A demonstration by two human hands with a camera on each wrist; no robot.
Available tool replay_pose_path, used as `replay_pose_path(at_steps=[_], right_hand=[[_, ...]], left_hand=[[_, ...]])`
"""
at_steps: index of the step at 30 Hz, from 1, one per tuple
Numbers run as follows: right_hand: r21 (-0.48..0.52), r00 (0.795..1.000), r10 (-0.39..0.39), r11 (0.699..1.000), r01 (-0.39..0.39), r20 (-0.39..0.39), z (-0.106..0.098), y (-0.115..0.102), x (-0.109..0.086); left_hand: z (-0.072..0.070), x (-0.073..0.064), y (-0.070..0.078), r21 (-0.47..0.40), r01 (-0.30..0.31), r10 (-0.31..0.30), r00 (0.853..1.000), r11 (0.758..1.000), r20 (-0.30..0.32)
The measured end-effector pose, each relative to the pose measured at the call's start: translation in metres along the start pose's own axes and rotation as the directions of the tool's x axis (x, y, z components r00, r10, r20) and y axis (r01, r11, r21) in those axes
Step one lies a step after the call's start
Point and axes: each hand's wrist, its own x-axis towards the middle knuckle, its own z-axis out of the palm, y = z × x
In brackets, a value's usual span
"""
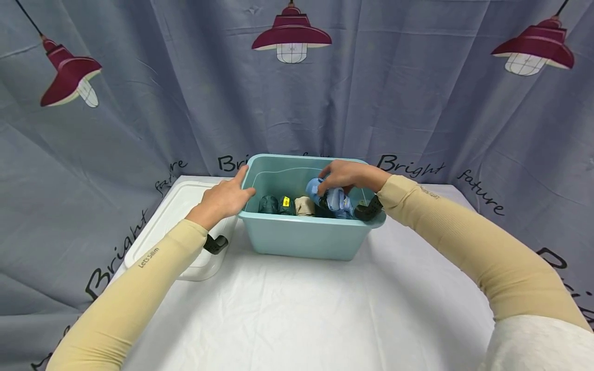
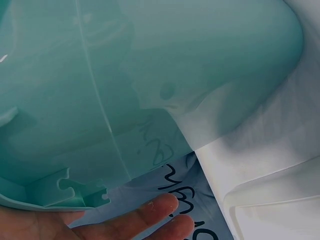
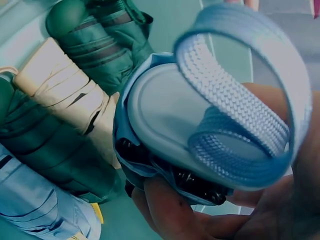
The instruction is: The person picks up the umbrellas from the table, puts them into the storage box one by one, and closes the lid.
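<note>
My right hand (image 1: 349,175) is inside the right half of a teal plastic bin (image 1: 306,237), gripping a light blue folding umbrella (image 3: 170,107). The umbrella's rounded end and woven wrist strap (image 3: 240,95) face the right wrist camera. Beside it in the bin lie a beige folded umbrella (image 1: 304,206), dark green ones (image 3: 55,145) and another light blue one (image 3: 45,195). At the bin's left rim rests my left hand (image 1: 223,200), thumb over the edge. In the left wrist view its fingers (image 2: 160,205) stretch out straight on the outside.
A white lid (image 1: 162,221) lies on the table to the left, partly under my left forearm. White cloth (image 1: 315,309) covers the table. A grey-blue curtain (image 1: 371,93) with printed lamps hangs close behind the bin.
</note>
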Motion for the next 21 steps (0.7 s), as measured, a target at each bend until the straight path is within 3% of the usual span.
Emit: replay_pose_path(at_steps=[14, 21], right_hand=[[-0.015, 0.994, 0.036, 0.999, -0.035, 0.101, 0.006, -0.007, 0.019], [-0.033, 0.981, 0.049, 0.999, -0.043, 0.187, 0.008, -0.007, 0.024]], left_hand=[[0.000, 0.000, 0.001, 0.012, 0.005, -0.005, 1.000, 1.000, 0.000], [0.000, 0.000, 0.001, 0.001, 0.010, -0.010, 1.000, 1.000, -0.003]])
